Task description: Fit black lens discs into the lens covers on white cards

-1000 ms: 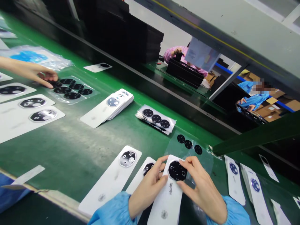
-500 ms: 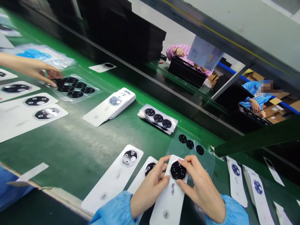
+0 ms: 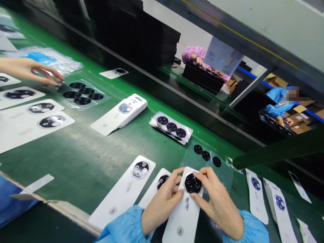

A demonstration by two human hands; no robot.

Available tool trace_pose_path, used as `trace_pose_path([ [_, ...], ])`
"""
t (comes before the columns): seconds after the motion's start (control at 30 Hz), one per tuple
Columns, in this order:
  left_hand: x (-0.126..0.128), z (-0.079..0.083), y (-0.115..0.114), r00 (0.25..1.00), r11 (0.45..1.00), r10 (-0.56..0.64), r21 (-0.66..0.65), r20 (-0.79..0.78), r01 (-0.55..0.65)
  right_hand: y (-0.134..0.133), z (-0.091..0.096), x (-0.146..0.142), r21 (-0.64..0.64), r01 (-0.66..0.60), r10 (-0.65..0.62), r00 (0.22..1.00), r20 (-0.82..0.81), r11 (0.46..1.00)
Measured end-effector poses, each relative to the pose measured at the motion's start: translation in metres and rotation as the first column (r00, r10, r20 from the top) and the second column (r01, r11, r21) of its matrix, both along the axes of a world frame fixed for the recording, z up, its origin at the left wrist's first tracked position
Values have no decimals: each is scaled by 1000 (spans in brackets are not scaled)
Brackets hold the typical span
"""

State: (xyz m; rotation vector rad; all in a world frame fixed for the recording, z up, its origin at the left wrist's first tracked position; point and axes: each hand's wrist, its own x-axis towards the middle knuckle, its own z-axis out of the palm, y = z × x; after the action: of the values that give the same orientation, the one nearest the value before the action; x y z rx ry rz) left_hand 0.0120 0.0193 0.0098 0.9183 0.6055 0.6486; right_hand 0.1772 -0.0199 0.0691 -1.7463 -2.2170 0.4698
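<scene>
A long white panel [image 3: 181, 219] with rounded corners, dark characters and a small round emblem is tilted between my two hands. Along its left edge, my left hand [image 3: 164, 206] grips it, fingers partly behind. A black octagonal sticker [image 3: 192, 183] with small markings lies over the panel's upper end. My right hand [image 3: 219, 202] has its thumb and index finger at the sticker's right edge, pressing it against the panel. Just left are another white panel [image 3: 148, 199], partly covered by my left hand, and a panel with a shiny octagonal inset [image 3: 124, 192].
Behind my hands lies a clear sheet with black stickers [image 3: 206, 155], near a sticker stack [image 3: 171, 127] and stacked panels [image 3: 118, 114]. More panels [image 3: 257, 199] are at right. At left, a co-worker's hand [image 3: 37, 71] hovers by another sticker sheet [image 3: 81, 94]. A green beam [image 3: 275, 148] crosses at right.
The co-worker's hand has lifted slightly from the left sticker sheet, and the dark sticker under its fingers no longer shows there. My own hands and the panel keep nearly the same pose.
</scene>
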Motion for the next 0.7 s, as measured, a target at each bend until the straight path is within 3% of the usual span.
trace_pose_path([
  [0.7,-1,2,-2,1000,1000,-8,-6,22,8,3,5,-7,-7,39,-38,997,69,999],
])
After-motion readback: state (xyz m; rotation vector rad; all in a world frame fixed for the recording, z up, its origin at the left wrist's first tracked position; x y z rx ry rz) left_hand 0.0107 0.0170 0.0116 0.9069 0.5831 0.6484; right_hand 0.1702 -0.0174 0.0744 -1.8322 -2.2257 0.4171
